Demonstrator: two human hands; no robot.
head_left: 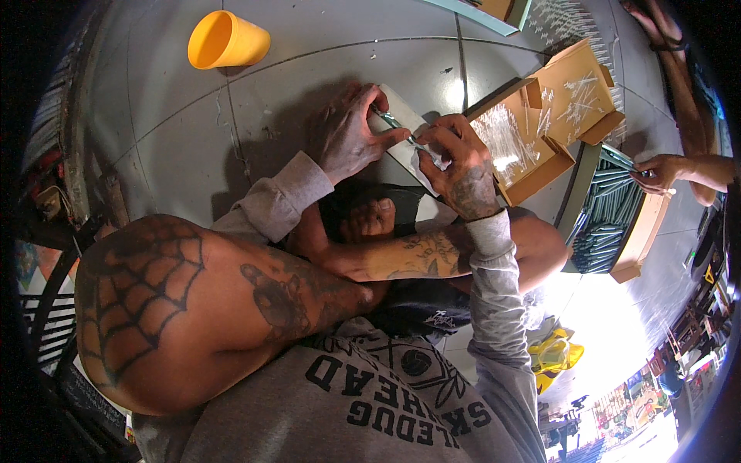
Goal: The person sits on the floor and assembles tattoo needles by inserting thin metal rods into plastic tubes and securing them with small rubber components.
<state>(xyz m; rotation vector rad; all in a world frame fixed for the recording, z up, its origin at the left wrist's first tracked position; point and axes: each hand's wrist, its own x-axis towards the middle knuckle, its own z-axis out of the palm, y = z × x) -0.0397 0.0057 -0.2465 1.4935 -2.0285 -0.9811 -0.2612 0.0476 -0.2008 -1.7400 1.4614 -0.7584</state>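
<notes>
A slim dark green pen-like tube (pixel 390 120) is held slantwise between my two hands. Its upper left end sits in my left hand (pixel 351 131), between thumb and fingers. My right hand (pixel 461 162) pinches the lower right end, and a crumpled white piece like tissue or cloth (pixel 438 160) shows under its fingers. Below both hands lies a pale grey flat strip (pixel 407 166) on the floor. Just right of my right hand is an open cardboard box (pixel 557 158) with many thin clear sticks in it.
A yellow cup (pixel 229 41) lies tipped at the far left. At right, another person's hand (pixel 658 174) touches tubes in a box of dark green tubes (pixel 606 212). More thin sticks (pixel 575 27) lie at the far right. A yellow plastic bag (pixel 554 355) is near my right side.
</notes>
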